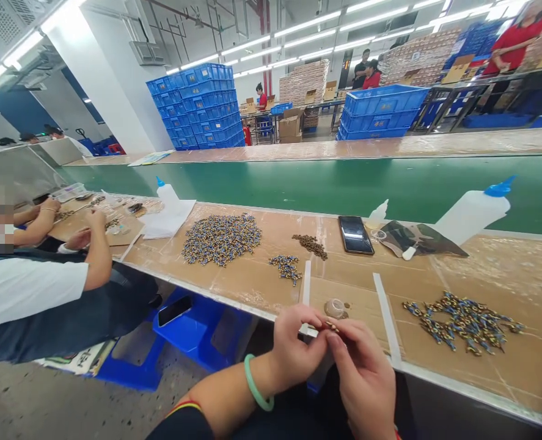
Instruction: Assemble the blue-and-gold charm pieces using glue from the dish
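At the table's front edge, my left hand (296, 345) and my right hand (365, 373) meet with their fingertips pinched together. Between them is a small brass-coloured metal part (331, 326), mostly covered by the fingers. Just beyond the hands sits a small clear cup (335, 308). A small cluster of blue-and-brass parts (285, 269) lies further back, with a big heap of similar parts (222, 238) to its left. Little brown-bronze pieces (311, 245) form a pile behind the cluster. On the right, more blue-and-brass parts (463, 321) are spread out loosely.
A phone (355, 234), a small dropper bottle (377, 215), a dark sheet (421, 237) and a large white squeeze bottle (472, 214) stand toward the back. Behind runs a green conveyor belt (275, 183). At left, a co-worker's arm (99, 250) reaches over the table; a blue stool (192, 333) stands below.
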Demonstrator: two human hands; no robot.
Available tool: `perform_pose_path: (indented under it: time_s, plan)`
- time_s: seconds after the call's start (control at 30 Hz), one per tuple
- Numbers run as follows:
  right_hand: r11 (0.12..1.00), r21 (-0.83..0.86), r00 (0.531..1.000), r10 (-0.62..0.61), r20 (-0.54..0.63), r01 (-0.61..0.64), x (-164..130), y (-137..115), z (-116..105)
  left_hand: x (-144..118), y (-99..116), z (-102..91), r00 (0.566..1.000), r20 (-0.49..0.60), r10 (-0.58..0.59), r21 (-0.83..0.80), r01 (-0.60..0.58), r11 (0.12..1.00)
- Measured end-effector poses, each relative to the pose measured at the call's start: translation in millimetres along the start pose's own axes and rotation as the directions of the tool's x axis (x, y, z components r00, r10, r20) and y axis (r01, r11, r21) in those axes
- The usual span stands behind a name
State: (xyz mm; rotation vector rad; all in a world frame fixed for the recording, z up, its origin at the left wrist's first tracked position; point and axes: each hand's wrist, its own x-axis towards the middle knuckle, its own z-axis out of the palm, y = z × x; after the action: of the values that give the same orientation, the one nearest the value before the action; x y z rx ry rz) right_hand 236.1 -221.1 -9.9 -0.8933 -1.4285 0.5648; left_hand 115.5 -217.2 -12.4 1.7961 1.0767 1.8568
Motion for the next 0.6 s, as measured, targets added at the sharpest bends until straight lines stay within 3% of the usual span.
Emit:
perform_pose_path:
  time_s: [0.17,0.23,0.33,0.47,0.6]
  plan:
    - [0.992,-0.103,0.997,-0.077,0.016,0.078,3,2,-13,-1,1,-6.6,0.966,0.181,-0.185,-0.118,0.208,0.971]
    - [0.987,-0.098,0.986,-0.115,0.119,0.127,7,1,-19,4,1,-12.4,0.923,0.288,-0.254,-0.119,0.298,0.947]
    - [0.989,-0.061,0.956,-0.114,0.271,0.135,14,0,-26,16,0,-21.1,0.852,0.431,-0.297,-0.017,0.337,0.941]
    - [0.999,-0.035,0.937,0.016,0.348,-0.004,16,0,-31,29,0,-28.3,0.782,0.518,-0.348,0.109,0.343,0.933]
    - [0.973,0.011,0.907,0.209,0.365,-0.228,13,1,-30,29,0,-30.2,0.709,0.558,-0.430,0.043,0.493,0.869]
